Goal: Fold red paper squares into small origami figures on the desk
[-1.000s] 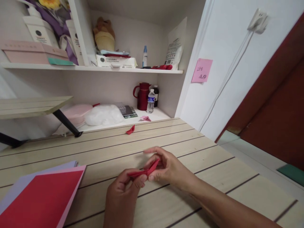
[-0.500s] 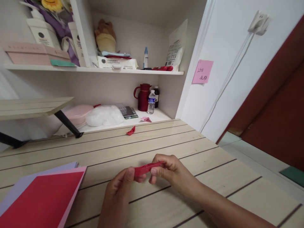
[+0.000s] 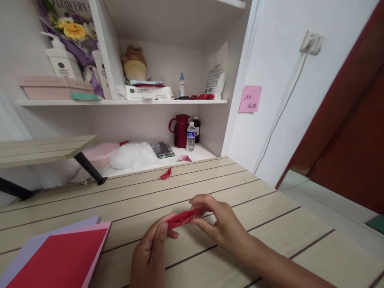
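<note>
A narrow piece of folded red paper (image 3: 182,218) is held above the table, pointed toward its right end. My left hand (image 3: 152,246) pinches its left end between thumb and fingers. At the other end, the thumb and fingers of my right hand (image 3: 216,221) close around the tip. Farther back on the table lies a small red paper boat (image 3: 166,173). To the left, a stack of coloured sheets has a red sheet (image 3: 61,256) on top, with pink and lilac ones under it.
The striped wooden table (image 3: 270,224) meets a white shelf unit behind. On the lower shelf are a dark red jug (image 3: 181,131), a water bottle (image 3: 191,137), a pink folded paper (image 3: 184,158) and a white plastic bag (image 3: 133,156). A small raised stand (image 3: 48,150) is at left.
The view has tilted up slightly. The folded red paper has turned and now shows a wider, more opened side. My right hand's fingers have shifted to its tip and spread a little.
</note>
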Motion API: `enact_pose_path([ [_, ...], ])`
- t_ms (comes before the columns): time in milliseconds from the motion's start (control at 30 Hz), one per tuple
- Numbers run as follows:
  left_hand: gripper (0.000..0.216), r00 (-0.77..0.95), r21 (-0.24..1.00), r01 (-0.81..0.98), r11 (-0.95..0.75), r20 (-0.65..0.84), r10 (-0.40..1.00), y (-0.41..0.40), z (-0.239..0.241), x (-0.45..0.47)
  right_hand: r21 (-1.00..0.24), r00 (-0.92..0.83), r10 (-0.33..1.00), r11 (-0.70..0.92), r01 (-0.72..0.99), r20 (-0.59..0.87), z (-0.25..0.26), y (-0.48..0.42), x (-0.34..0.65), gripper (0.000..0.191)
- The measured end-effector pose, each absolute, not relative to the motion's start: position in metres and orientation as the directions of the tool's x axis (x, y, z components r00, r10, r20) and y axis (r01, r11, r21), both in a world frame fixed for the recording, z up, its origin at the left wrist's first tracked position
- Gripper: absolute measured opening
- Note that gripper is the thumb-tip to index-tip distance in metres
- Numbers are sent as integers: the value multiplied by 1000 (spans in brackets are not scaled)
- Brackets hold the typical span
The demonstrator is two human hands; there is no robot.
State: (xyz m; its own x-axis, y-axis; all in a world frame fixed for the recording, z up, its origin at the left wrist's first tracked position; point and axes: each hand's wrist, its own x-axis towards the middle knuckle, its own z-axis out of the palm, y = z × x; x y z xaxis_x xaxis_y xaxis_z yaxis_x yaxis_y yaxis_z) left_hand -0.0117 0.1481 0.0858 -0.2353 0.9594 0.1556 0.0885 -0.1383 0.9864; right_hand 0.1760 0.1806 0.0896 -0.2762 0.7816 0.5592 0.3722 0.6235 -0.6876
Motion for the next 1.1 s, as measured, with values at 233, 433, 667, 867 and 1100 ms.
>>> enact_pose_path([
  [233,50,-126,992,102,-75,87,988,156,80,-21,-593,-406,704,710,380,583,94,181,178,8],
  [433,58,-129,991,-132,21,-38,991,157,71,-14,-575,-458,695,718,393,554,93,184,180,17],
  [667,59,-97,991,-131,17,-30,995,153,61,-4,-439,-521,647,761,477,556,96,179,178,31],
  [867,68,-134,909,-403,107,-174,976,164,58,-6,-495,-520,677,735,463,520,94,184,177,22],
  [1100,64,-248,988,-148,33,-70,966,168,56,-9,-507,-548,687,724,467,476,91,186,179,19],
])
